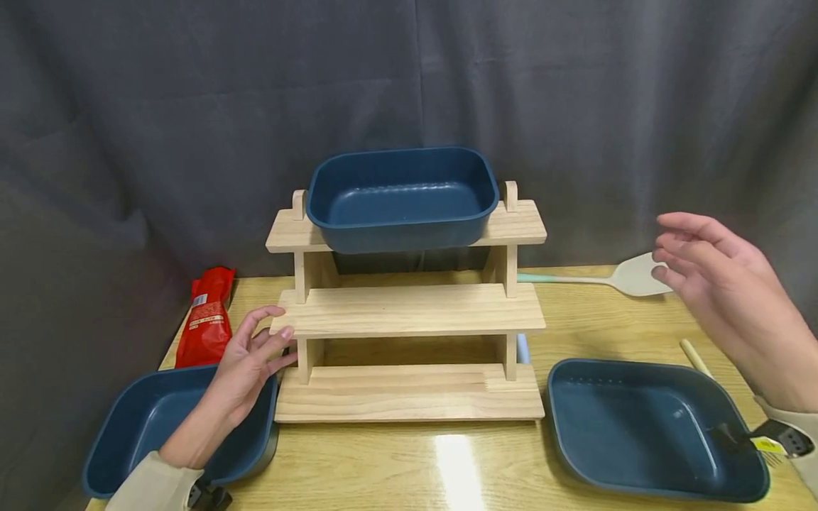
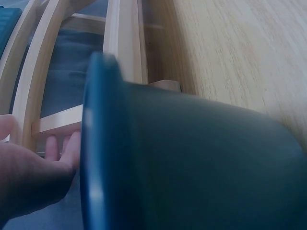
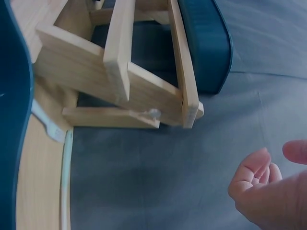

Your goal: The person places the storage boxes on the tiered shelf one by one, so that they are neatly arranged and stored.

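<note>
The head view showed a wooden rack (image 1: 409,312) with three stepped shelves standing on a table (image 1: 460,461) before a dark curtain (image 1: 128,106). One blue tray (image 1: 401,197) already sat on the rack's top shelf; the middle and bottom shelves were bare. A second blue tray (image 1: 172,429) lay on the table to the left of the rack's base, and a third blue tray (image 1: 652,429) lay to the right of the base. Judged from that, about a third of the loading looked done, with two trays left to go onto the rack.

The left hand (image 1: 246,365) hovered over the back corner of the second tray, its fingers loosely spread and reaching toward the left end of the rack's middle shelf; it held nothing. In the left wrist view the tray's rim (image 2: 96,143) filled the frame, with the fingers (image 2: 67,146) near the rack's post, though contact could not be told. The right hand (image 1: 716,284) was raised in the air to the right of the rack, fingers relaxed and apart, empty.

Behind the rack to the right lay a pale spatula (image 1: 629,275). A red packet (image 1: 207,316) lay to the left of the rack, and a wooden stick (image 1: 695,357) showed beyond the third tray.
</note>
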A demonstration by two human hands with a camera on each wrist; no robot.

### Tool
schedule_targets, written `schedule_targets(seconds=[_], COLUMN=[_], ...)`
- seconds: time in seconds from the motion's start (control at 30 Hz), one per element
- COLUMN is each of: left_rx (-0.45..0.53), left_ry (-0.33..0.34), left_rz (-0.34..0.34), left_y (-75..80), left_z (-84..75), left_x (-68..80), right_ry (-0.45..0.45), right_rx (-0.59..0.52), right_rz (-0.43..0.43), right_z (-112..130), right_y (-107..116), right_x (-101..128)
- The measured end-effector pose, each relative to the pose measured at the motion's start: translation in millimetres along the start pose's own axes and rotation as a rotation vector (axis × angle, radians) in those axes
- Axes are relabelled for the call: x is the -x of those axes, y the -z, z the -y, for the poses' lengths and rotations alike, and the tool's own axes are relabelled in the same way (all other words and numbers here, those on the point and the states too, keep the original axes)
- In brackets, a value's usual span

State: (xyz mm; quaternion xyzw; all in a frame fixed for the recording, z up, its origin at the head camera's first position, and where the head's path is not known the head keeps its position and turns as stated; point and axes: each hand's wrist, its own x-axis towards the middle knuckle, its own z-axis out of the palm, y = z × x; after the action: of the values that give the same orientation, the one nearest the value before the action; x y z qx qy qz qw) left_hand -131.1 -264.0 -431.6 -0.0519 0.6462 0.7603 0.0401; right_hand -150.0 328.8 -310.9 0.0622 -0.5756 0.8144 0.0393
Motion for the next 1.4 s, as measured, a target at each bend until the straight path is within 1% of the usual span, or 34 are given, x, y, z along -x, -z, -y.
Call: schedule_targets(seconds=[0.07,0.17,0.2,0.3,0.37,0.5,0.63,0.77,0.83,0.9,1.0,1.13,1.23,1.37,1.4], left_rx=[0.003,-0.001,-0.001,-0.003,0.001,0.008,0.012,0.013,0.017,0.022,0.026,0.021,0.012,0.004,0.005], left_ry=[-0.001,-0.003,-0.004,-0.008,-0.012,-0.022,-0.026,-0.018,-0.013,-0.009,-0.01,-0.013,-0.011,-0.006,-0.005], left_rz=[-0.001,0.0,-0.001,0.002,0.005,0.018,0.028,0.019,0.012,0.007,0.013,0.02,0.025,0.027,0.024], left_y=[0.6,2.1,2.8,4.5,5.5,7.0,6.8,4.9,3.9,3.3,2.3,2.0,2.2,1.4,0.9], left_z=[-1.2,-2.4,-2.5,-2.5,-2.5,-2.3,-2.3,-3.4,-4.0,-4.2,-4.3,-4.0,-3.5,-3.2,-3.3], left_x=[-0.2,0.1,0.1,0.3,0.3,0.6,0.6,0.0,-0.1,-0.3,-0.4,-0.3,-0.4,-0.8,-0.7], right_ry=[0.007,0.019,0.019,0.022,0.024,0.048,0.096,0.142,0.147,0.146,0.153,0.151,0.132,0.112,0.112], right_rx=[-0.01,-0.088,-0.094,-0.048,0.026,0.085,0.093,0.076,0.078,0.106,0.111,0.07,0.016,-0.047,-0.047], right_rz=[-0.003,0.013,0.015,-0.008,-0.023,-0.001,0.04,0.077,0.083,0.079,0.072,0.084,0.111,0.137,0.138], right_z=[-0.2,-0.9,-1.3,-2.4,-3.4,-7.7,-12.9,-17.6,-20.5,-24.4,-31.5,-42.0,-50.9,-62.7,-65.5], right_y=[6.5,15.3,18.0,25.5,30.3,43.2,61.5,83.8,95.6,107.5,126.5,152.4,170.4,189.6,193.5], right_x=[3.6,7.1,8.3,13.8,17.8,24.4,31.0,36.6,38.9,41.6,45.6,53.8,62.3,72.9,75.1])
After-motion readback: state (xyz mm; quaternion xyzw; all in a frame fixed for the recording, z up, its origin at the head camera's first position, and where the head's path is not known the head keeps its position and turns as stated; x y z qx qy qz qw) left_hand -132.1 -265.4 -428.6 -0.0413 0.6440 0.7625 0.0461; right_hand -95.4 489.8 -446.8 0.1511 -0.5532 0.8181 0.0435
